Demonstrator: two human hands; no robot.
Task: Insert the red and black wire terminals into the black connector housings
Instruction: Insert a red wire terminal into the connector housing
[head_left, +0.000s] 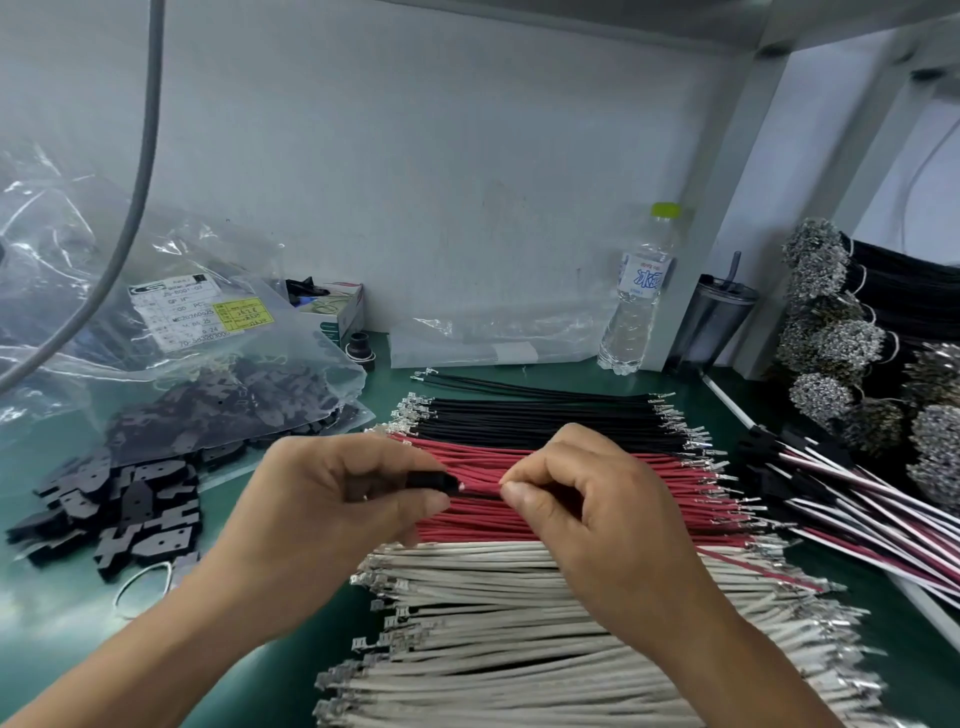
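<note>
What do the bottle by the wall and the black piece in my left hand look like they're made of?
Bottle: clear thin plastic, glossy, see-through with a ribbed lower body and a lime-green cap.
Black piece pinched by the left hand: probably moulded plastic with a dull matte finish; mostly hidden by fingers, so uncertain.

black connector housing (428, 480) held above red wires (571, 499) | black wires (545, 421) behind | loose housings (130, 514) left
</note>
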